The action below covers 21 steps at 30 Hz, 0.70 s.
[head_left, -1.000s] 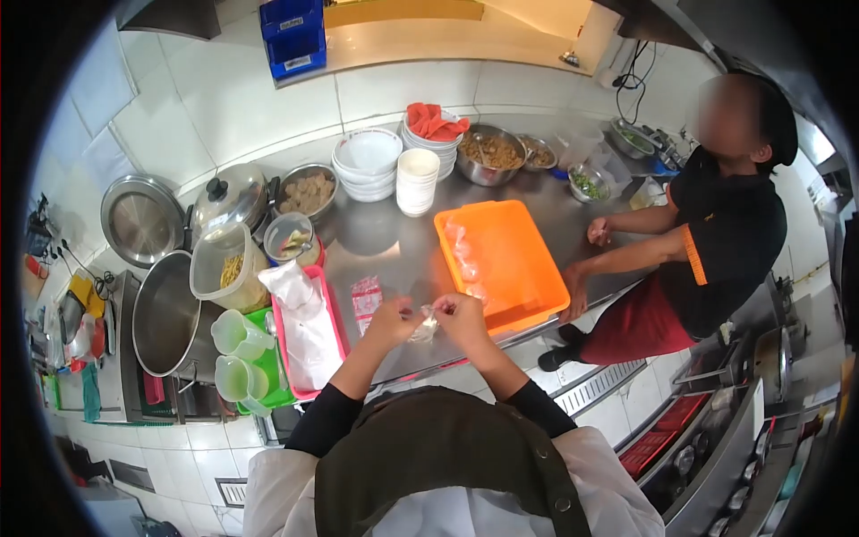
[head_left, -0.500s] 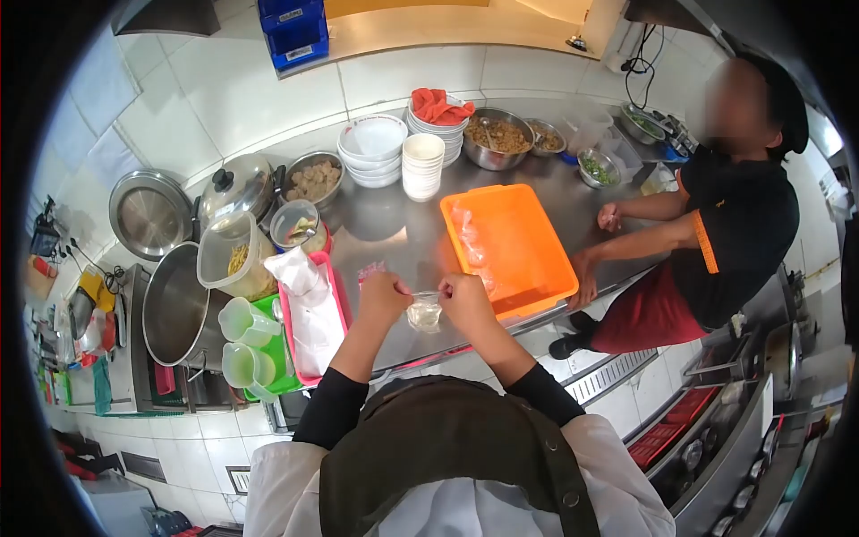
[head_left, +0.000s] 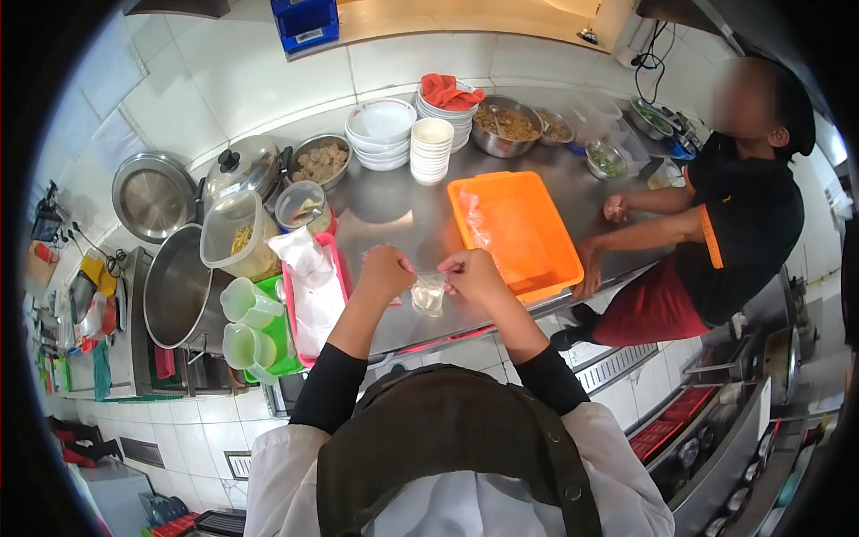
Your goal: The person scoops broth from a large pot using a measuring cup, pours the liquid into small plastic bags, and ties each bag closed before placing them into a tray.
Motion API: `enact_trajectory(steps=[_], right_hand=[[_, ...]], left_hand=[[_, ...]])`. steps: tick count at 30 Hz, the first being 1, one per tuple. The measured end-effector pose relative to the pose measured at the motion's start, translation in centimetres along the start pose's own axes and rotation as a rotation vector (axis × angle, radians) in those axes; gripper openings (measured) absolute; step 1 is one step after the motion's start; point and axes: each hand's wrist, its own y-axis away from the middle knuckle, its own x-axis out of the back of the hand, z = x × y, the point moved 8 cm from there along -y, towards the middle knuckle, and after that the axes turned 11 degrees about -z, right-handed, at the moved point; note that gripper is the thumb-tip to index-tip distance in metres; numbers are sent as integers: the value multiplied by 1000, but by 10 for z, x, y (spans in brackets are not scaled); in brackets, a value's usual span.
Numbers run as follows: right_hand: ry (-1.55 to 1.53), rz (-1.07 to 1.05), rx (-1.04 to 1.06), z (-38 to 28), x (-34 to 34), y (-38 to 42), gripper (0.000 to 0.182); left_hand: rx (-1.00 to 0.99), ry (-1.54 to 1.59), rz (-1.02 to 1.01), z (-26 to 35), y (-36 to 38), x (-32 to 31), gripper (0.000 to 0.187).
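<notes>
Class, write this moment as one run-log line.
left hand: near small clear bag | right hand: at bag's edge | orange tray: right of bag | co-worker: beside tray

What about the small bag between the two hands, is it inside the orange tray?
No, the small bag is outside the orange tray, to the left of it.

Quick counter tally lol
3 trays (head_left: 528,234), 2 jugs (head_left: 250,302), 2 bowl stacks (head_left: 381,134), 1 cup stack (head_left: 430,154), 1 red cloth (head_left: 450,92)

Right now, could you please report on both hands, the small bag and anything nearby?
Right hand holds small clear bag near its top. Left hand beside it, contact unclear. Orange bin close by, co-worker beyond.
</notes>
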Motion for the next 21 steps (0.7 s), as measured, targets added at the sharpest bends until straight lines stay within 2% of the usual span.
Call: enact_trajectory(steps=[1, 3, 4, 6, 9, 12, 15, 19, 21], right_hand=[[-79, -24, 18, 9, -3, -7, 22], [-240, -72, 52, 17, -12, -15, 28], [-224, -93, 98, 19, -15, -17, 28], [-197, -130, 189, 0, -28, -11, 31], [22, -65, 277, -5, -36, -12, 31], [278, 49, 311, -14, -36, -13, 26], [404, 114, 323, -19, -33, -13, 22], [411, 86, 412, -27, -33, -8, 18], [364, 26, 400, -18, -34, -15, 17]], left_hand=[[1, 45, -17, -2, -1, -1, 9], [45, 357, -80, -7, -1, -9, 10], [67, 513, -113, -8, -1, -14, 11], [72, 498, -119, -9, -4, -15, 12], [65, 471, -130, -8, -2, -14, 13], [38, 356, -118, -8, -5, -11, 14], [-32, 213, -75, -18, -15, -14, 16], [-107, 92, -57, -12, -12, -7, 17], [-49, 115, -101, -24, -17, -10, 18]])
